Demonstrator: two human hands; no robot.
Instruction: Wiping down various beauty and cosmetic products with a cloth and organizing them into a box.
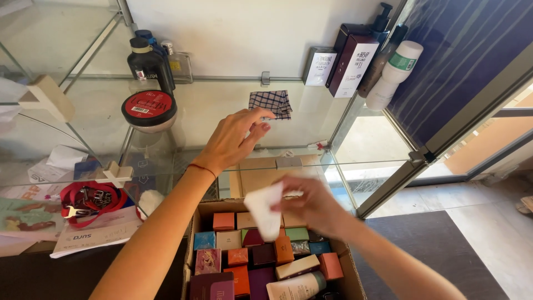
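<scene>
While the head camera looks down, the left hand (236,139) reaches over the glass shelf (311,119) with loosely spread fingers, holding nothing, its fingertips just short of a folded checked cloth (271,103) lying flat on the shelf just beyond them. Lower down, the right hand (313,205), blurred, pinches a small white piece (265,211) above an open cardboard box (350,278) packed with small coloured cartons.

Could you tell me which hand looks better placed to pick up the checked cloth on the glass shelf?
Left, probably. The left hand is stretched over the shelf, fingertips beside the checked cloth. The right hand is lower, over the cardboard box, holding a white object.
</scene>
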